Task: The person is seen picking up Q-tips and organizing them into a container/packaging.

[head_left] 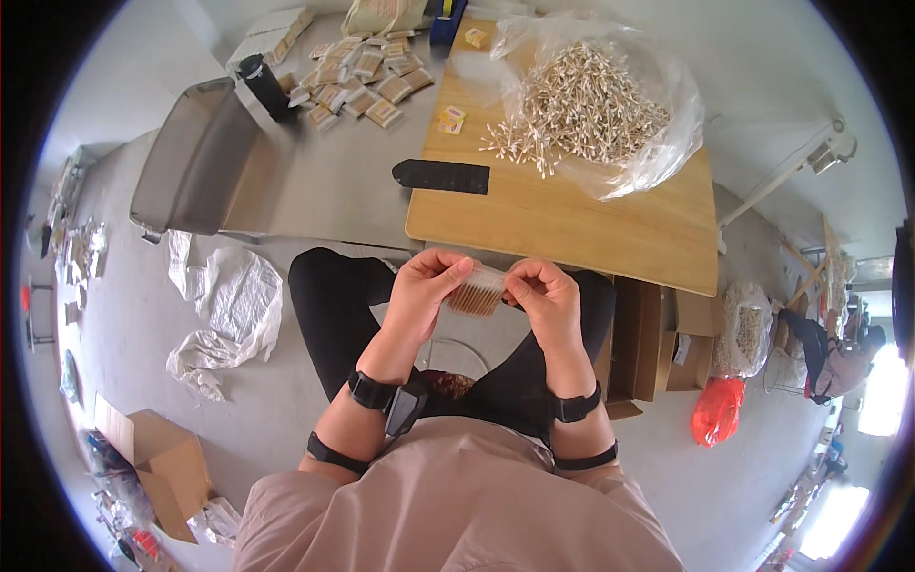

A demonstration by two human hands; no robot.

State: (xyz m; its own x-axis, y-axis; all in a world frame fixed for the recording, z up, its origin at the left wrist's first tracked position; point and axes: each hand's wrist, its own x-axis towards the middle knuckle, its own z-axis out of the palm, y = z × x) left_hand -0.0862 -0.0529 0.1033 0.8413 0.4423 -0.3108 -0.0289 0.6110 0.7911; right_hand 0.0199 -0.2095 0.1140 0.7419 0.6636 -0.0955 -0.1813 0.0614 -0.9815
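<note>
A small clear packet of cotton swabs (475,299) is stretched between my two hands over my lap, just in front of the table edge. My left hand (427,291) pinches its left upper corner with thumb and fingers. On the other side, the packet's right upper corner is pinched by my right hand (547,297). Brown swab sticks show in a row through the film. Beyond my hands, a big heap of loose cotton swabs (600,105) spills from an open clear plastic bag (672,143) onto a wooden board (562,224).
A flat black strip (443,177) overhangs the board's left edge. Many filled packets (367,81) lie piled on the grey table, beside a black bottle (264,88) and a grey bin (186,157). Cardboard boxes (691,324) and a red bag (717,412) stand right; another person (839,362) sits farther off.
</note>
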